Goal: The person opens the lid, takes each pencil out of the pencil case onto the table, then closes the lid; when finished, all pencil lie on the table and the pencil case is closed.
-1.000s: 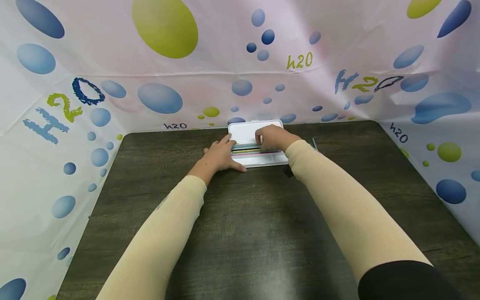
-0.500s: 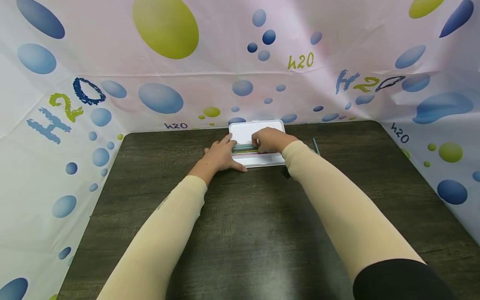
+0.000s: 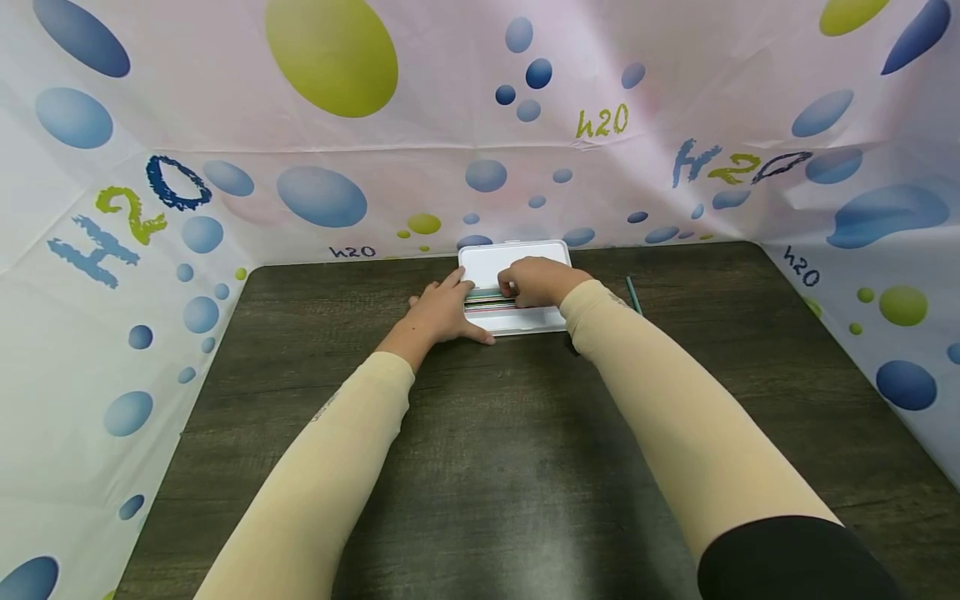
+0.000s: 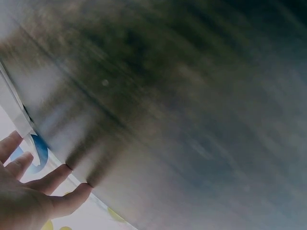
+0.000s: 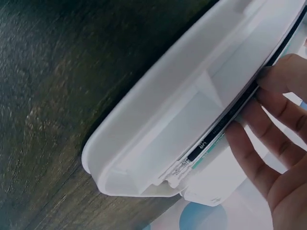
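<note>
An open white pencil case [image 3: 517,323] lies at the far edge of the table, its lid [image 3: 487,262] tilted back. Several thin coloured pencils [image 3: 483,304] lie lengthwise in it. My left hand [image 3: 438,312] rests with spread fingers against the case's left end, thumb at the front corner. My right hand [image 3: 538,282] reaches over the case with curled fingers. In the right wrist view, its thumb and fingers pinch a slim black pencil [image 5: 225,117] with pale printing, along the case's inner compartment [image 5: 192,122]. The pencils' right part is hidden by the right hand.
A teal pencil [image 3: 633,295] lies on the dark wooden table [image 3: 480,467] right of the case. A small black object [image 3: 572,344] shows partly beneath the right sleeve. A white sheet with blue and green bubbles [image 3: 420,179] hangs behind the table and along its sides.
My right hand has moved slightly left along the pencils, uncovering more of the case's lid and the teal pencil. The left hand stays at the case's left end.
</note>
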{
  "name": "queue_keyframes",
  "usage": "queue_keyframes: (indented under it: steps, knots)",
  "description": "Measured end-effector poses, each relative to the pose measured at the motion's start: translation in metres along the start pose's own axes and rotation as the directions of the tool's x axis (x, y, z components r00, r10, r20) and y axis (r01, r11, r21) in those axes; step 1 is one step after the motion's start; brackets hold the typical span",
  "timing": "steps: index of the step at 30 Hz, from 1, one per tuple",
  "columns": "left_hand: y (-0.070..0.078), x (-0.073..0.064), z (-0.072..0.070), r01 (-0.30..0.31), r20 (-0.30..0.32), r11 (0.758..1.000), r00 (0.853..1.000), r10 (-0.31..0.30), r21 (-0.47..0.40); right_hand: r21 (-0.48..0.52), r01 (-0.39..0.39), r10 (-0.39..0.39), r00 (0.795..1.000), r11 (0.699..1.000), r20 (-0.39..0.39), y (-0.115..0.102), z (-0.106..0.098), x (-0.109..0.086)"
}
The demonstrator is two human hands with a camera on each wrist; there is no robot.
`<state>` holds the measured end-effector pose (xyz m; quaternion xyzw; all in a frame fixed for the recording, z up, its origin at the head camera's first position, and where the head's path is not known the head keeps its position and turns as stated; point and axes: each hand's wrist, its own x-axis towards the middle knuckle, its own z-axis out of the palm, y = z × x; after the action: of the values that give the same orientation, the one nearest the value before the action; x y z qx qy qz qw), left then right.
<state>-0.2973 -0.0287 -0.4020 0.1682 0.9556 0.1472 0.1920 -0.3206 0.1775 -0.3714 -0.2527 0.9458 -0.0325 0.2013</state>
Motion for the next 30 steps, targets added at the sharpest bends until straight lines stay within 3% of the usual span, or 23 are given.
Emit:
queue_keyframes:
  steps: [9,30]
  knots:
    - [0.001,0.000,0.000,0.005,-0.008,1.000,1.000,-0.005,0.004,-0.119,0.054,-0.058,0.998,0.991,-0.029,0.003,0.007,0.006]
    - [0.000,0.002,0.004,0.002,-0.021,1.000,1.000,-0.002,0.005,-0.144,0.063,-0.075,0.994,0.988,-0.083,0.006,0.011,-0.001]
